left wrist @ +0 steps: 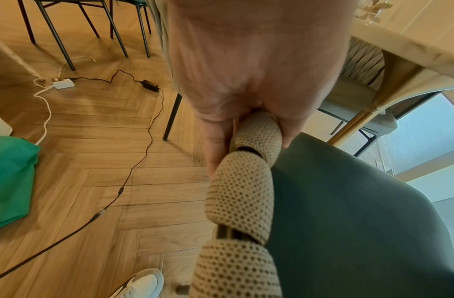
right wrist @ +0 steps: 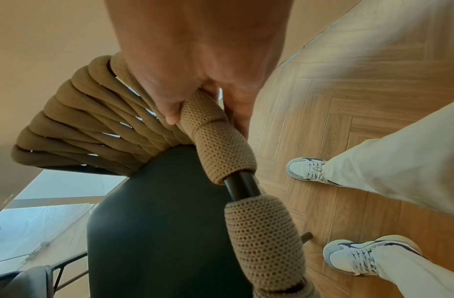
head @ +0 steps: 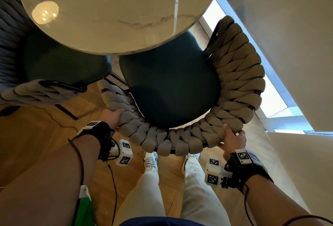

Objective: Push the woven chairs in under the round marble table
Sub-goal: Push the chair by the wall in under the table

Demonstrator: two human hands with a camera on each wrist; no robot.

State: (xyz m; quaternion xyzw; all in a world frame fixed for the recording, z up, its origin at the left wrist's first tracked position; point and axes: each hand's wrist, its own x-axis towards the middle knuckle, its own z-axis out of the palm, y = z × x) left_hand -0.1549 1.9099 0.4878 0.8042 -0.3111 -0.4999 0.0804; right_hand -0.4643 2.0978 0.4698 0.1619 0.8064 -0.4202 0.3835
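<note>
A woven chair point(head: 239, 81) with a dark green seat point(head: 171, 88) stands in front of me, its seat front tucked under the round marble table point(head: 111, 9). My left hand point(head: 112, 117) grips the woven backrest rim on the left point(left wrist: 256, 137). My right hand point(head: 234, 138) grips the rim on the right point(right wrist: 203, 119), fingers curled round the padded tube. A second woven chair point(head: 36, 90) sits to the left, its green seat partly under the table.
A wall point(head: 288, 36) and a floor-level window point(head: 270, 90) run close along the right of the chair. Cables point(left wrist: 134, 167), a white power strip point(left wrist: 64, 83) and a green bag point(left wrist: 11, 177) lie on the wooden floor to the left. My feet point(head: 151, 159) stand just behind the chair.
</note>
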